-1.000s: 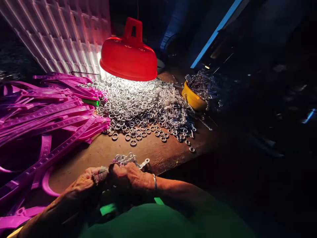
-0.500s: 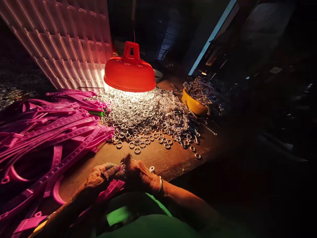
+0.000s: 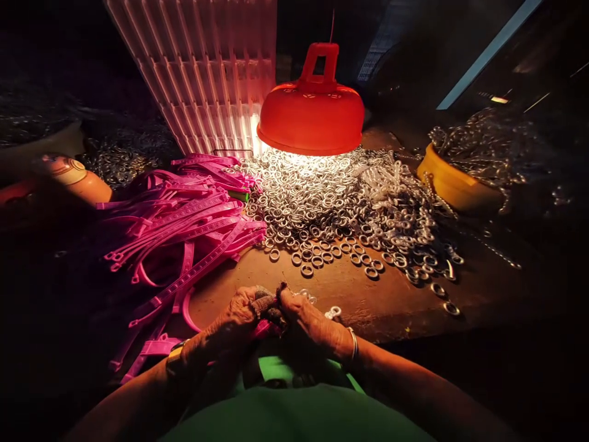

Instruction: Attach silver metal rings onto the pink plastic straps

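Note:
My left hand (image 3: 239, 313) and my right hand (image 3: 306, 316) are pressed together at the near edge of the wooden table (image 3: 368, 301), fingers closed. Both pinch a pink plastic strap (image 3: 262, 330) that runs under them. A short silver chain piece (image 3: 332, 312) lies at my right hand; whether the fingers hold it is hidden. A big heap of metal rings (image 3: 322, 202) lies beyond my hands under a red lamp (image 3: 313, 116). A pile of pink straps (image 3: 184, 221) spreads to the left.
A yellow bowl (image 3: 453, 184) heaped with chains stands at the right. A white ribbed crate (image 3: 207, 73) leans behind the lamp. An orange bottle (image 3: 73, 178) lies at far left, with more rings in the dark behind it.
The view has swung left, so the lamp and rings sit further right. The chain bunch seen above my hands a second ago is mostly out of sight; my hands stay closed together.

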`<action>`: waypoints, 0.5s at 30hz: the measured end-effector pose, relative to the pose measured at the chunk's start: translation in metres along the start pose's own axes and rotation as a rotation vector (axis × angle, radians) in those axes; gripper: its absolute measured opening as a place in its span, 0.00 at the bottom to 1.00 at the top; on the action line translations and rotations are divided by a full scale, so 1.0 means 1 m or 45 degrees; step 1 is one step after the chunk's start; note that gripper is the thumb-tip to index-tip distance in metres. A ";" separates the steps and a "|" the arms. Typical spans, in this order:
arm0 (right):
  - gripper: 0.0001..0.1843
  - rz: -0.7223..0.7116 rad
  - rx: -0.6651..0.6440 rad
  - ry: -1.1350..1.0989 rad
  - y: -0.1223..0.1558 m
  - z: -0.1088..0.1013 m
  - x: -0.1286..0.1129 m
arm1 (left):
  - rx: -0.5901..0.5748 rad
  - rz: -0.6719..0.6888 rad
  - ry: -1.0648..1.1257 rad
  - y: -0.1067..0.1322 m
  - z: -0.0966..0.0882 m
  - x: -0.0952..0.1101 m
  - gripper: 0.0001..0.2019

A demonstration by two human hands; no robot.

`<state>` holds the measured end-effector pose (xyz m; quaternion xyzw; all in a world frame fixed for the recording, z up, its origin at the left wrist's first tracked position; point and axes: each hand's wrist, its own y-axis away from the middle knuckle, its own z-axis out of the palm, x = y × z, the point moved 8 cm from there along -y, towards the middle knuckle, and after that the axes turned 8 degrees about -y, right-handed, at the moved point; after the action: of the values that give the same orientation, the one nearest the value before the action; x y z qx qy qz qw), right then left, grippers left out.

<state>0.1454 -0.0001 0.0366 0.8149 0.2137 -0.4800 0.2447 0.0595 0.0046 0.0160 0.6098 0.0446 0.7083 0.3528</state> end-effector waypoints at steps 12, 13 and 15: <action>0.07 -0.192 0.064 0.425 -0.001 -0.006 -0.011 | 0.026 0.121 -0.155 0.001 -0.007 0.007 0.21; 0.08 -0.211 0.086 0.468 0.001 -0.007 -0.010 | 0.020 0.121 -0.173 -0.003 -0.006 0.003 0.22; 0.11 -0.262 0.118 0.563 0.005 -0.010 -0.004 | -0.013 0.153 -0.255 -0.009 -0.001 -0.005 0.22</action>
<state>0.1532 0.0010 0.0455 0.8844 0.3217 -0.3215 0.1044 0.0629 0.0087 0.0076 0.6772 -0.0312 0.6640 0.3155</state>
